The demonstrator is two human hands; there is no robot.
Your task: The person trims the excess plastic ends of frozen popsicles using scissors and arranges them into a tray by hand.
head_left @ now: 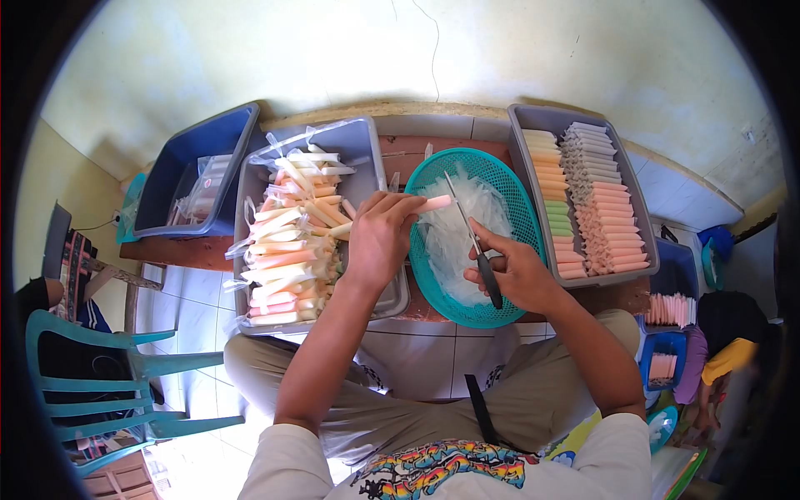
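Note:
My left hand (383,229) is closed around a pink ice pop in a clear plastic tube (436,202), one end sticking out to the right. In my right hand (510,271) I grip scissors (463,210) with dark handles, blades pointing up beside the end of that ice pop. Whether the blades touch it I cannot tell. Below both hands stands a teal plastic basket (414,287) holding a heap of clear plastic scraps (467,242). To the left, a grey tub (364,142) holds a loose pile of ice pops (287,250) with long plastic ends.
At right, a grey tub (637,200) carries neat rows of pastel ice pops (615,217). A dark blue tub (154,200) with plastic packs stands far left. A teal chair (92,387) is at lower left. Another person's arm (707,400) shows at far right, near smaller blue tubs.

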